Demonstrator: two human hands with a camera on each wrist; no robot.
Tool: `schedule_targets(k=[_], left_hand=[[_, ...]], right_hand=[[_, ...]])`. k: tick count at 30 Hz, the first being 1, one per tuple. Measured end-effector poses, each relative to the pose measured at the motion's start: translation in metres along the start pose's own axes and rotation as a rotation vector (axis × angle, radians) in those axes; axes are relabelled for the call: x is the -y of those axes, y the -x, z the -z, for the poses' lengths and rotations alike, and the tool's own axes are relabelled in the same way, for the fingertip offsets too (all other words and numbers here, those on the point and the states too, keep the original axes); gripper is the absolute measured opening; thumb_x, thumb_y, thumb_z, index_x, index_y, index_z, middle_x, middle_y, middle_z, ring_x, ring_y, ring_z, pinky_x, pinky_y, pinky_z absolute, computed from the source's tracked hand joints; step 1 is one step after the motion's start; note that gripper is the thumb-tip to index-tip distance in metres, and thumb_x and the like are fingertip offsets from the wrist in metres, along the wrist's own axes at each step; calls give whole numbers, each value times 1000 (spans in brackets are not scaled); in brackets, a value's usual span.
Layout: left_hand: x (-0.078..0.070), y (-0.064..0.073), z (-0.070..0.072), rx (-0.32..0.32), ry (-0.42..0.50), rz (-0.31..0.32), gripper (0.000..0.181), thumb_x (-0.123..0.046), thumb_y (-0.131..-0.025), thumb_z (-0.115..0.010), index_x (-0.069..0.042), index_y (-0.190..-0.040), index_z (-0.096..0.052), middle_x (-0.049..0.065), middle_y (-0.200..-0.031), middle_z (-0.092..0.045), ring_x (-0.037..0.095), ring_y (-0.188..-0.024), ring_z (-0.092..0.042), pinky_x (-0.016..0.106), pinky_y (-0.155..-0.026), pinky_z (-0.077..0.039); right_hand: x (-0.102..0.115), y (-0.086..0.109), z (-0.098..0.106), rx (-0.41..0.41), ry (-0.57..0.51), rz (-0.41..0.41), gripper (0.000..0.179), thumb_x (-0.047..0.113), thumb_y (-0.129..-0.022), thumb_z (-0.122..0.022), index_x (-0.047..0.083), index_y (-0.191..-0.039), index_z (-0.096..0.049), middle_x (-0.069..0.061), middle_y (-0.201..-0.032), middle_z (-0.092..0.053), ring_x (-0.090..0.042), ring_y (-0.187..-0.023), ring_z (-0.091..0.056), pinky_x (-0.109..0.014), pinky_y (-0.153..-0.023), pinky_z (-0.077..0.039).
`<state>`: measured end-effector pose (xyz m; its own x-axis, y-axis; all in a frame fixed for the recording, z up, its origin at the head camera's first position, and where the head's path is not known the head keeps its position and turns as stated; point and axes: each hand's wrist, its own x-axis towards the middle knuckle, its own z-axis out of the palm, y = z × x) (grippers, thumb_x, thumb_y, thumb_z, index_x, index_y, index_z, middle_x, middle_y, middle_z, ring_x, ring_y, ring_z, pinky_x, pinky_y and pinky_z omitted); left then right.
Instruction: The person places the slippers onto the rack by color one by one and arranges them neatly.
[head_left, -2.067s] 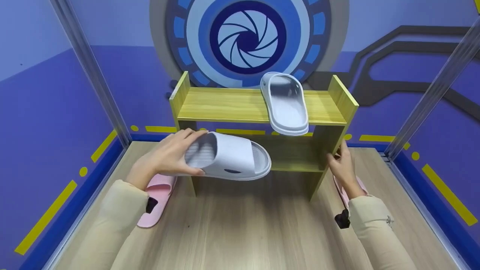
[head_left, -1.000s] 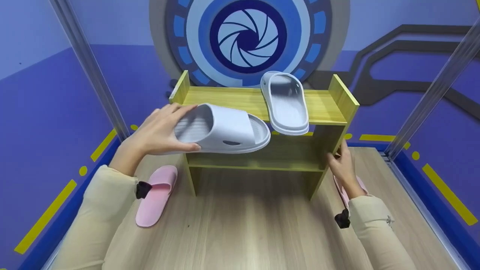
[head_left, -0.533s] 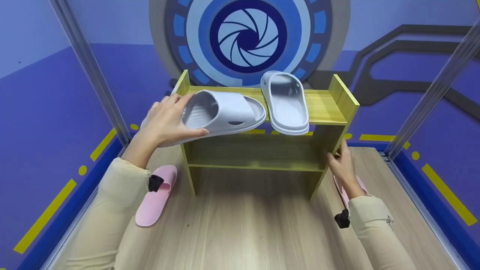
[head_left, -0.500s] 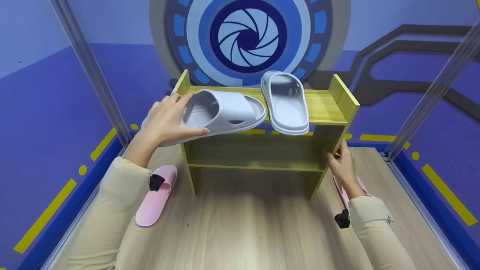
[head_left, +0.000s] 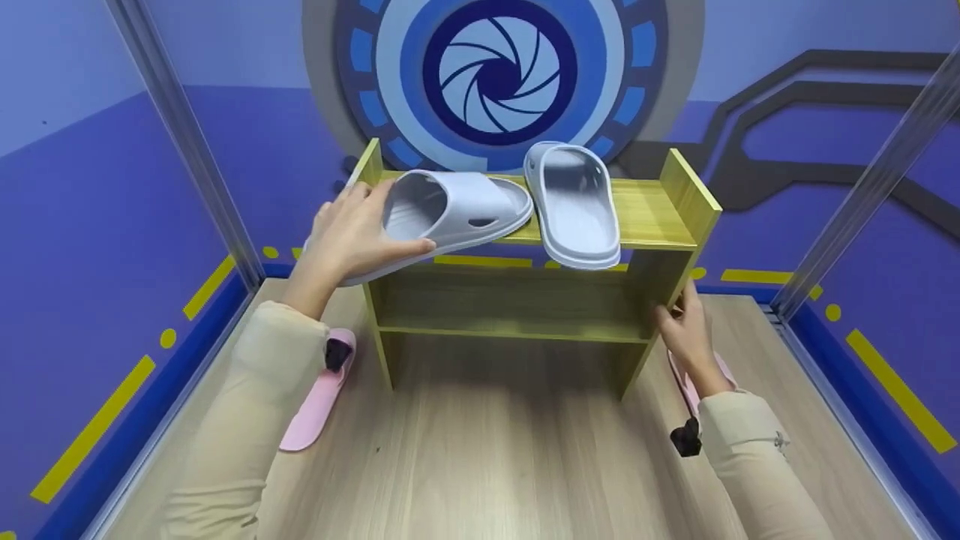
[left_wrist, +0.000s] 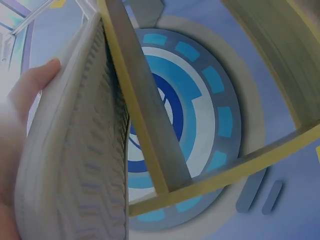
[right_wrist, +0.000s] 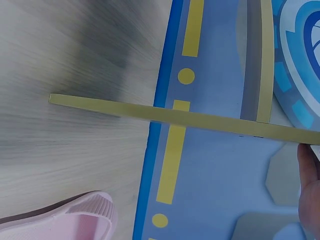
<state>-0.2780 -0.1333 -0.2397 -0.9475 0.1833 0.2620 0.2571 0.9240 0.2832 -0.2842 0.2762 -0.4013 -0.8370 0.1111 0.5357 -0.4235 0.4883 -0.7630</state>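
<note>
My left hand grips a light grey slipper by its heel end, thumb along the near side. The slipper's toe lies over the top board of a small wooden shelf rack, beside a second grey slipper that rests there, its near end past the front edge. In the left wrist view the held slipper's ridged sole tilts close to the rack's board. My right hand touches the outer face of the rack's right side panel, fingers partly hidden; the right wrist view shows only part of that hand.
One pink slipper lies on the wooden floor left of the rack, partly behind my left sleeve. Another pink slipper lies right of the rack, under my right wrist. Blue printed walls and metal posts enclose the space.
My left hand has lifted the grey slipper from before the rack's lower part up to the top board, then slightly right toward the other grey slipper. The right hand stays at the side panel.
</note>
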Motion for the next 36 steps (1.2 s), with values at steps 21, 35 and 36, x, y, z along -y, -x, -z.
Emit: schedule_targets(k=[21,35,36], left_hand=[[-22,-23,-18,-22,-19,181,101,-79,-57,-50,-13,-132,-37,13,-121,-45,32,-104,-43,53,-81,-32],[-15,-10,-15,-34,-26,136,99,-76,-60,-50,-14,-136,-32,11,-127,-44,31,-104,-44,52,-79,-35],[-14,-7,-15,-38,-30,129,98,-75,-61,-50,-14,-136,-33,11,-127,-44,31,-104,-45,52,-78,-36]], right_hand=[[1,1,0,-9,-10,-4,47,-10,-77,-46,-5,-123,-38,-26,-111,-50,-36,-98,-50,-12,-67,-39],[-5,0,0,-10,1,-7,48,-10,-77,-47,-3,-124,-38,-27,-113,-49,-37,-100,-49,-46,-75,-43],[-1,1,0,-11,-2,-5,48,-11,-77,-47,-5,-124,-38,-28,-112,-49,-39,-100,-49,-51,-75,-41]])
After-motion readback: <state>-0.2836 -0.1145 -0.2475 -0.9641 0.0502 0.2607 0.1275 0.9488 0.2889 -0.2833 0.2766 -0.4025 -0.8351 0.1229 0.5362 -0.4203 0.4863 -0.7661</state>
